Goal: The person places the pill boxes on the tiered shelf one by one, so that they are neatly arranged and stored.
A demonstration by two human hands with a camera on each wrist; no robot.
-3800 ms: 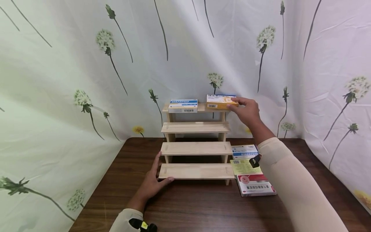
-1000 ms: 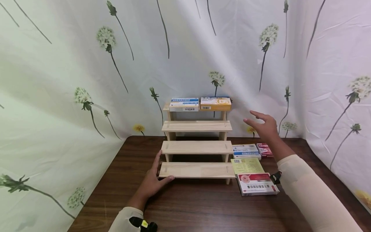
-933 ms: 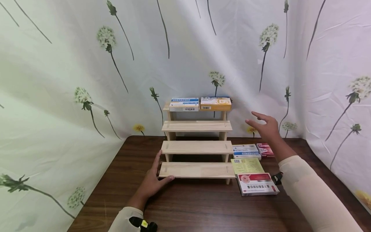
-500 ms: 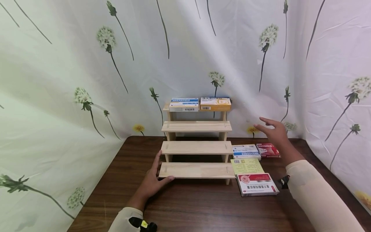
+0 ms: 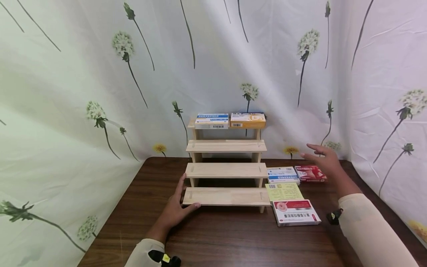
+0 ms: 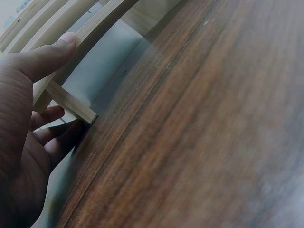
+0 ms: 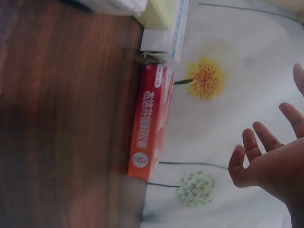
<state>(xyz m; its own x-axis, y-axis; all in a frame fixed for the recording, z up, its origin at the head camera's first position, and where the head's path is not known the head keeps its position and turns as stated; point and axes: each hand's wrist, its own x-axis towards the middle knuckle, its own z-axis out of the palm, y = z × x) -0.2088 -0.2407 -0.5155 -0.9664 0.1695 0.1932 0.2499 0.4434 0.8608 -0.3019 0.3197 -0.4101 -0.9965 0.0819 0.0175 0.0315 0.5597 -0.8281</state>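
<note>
Clearly, the bench [image 5: 213,237] is carrying a wooden stand [image 5: 226,170]. The left hand [image 5: 173,211] is touching its lowest step [image 5: 227,195] at eight o'clock, fingers [image 5: 180,186] spread; the right hand [image 5: 325,161] is hanging at three, fingers parted. A white-and-red box [image 5: 296,213] and a yellow box [image 5: 284,192] are lying at four, a blue-and-white box [image 5: 283,175] and a red box [image 5: 310,174] at three. On top, a blue-striped box [image 5: 211,121] is sitting at eleven, an orange box [image 5: 248,120] at one.

Flowered cloth [image 5: 207,89] around a table [image 5: 217,239] shows a curtained booth
</note>
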